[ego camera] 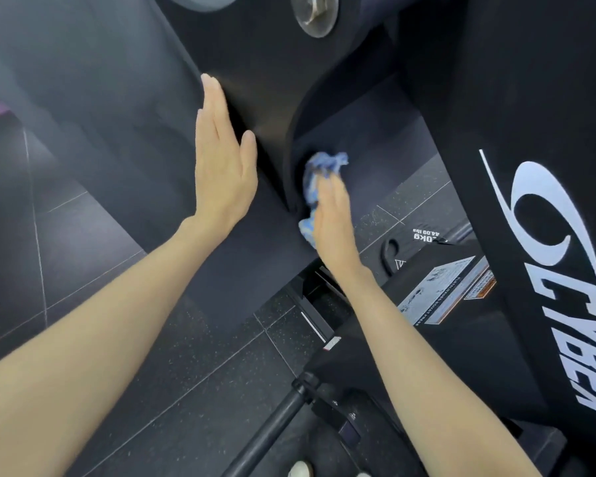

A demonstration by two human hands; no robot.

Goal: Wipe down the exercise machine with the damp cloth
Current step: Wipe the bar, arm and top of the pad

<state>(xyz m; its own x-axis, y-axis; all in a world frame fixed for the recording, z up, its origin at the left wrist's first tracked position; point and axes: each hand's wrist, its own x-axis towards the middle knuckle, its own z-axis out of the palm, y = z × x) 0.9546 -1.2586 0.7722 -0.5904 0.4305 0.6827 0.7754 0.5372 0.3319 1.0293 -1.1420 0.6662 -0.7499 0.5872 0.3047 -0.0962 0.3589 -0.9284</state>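
Mid-wipe on the black padded panel [255, 108] of the exercise machine. Left hand [222, 160] laid flat against the panel's left edge, fingers straight and pressed together, thumb set slightly apart, holding nothing, probably bracing. Right hand [331, 215] pressing a crumpled blue-and-white cloth [319, 173] against the curved inner edge of the same panel, low on its right side; fingers extended over the cloth and blurred, so whether spread or together cannot be told. Cloth bunched, sticking out above the fingertips and below the palm. Soft, light and limp by the look of it; likely to slide easily on the smooth pad when damp and to fold under itself, so best kept under a flat palm rather than pinched by a corner. Beyond, the machine's upright with the white CYBEX logo [565, 270], an instruction placard [441, 290] on the frame, dark speckled floor tiles [186, 373] below.
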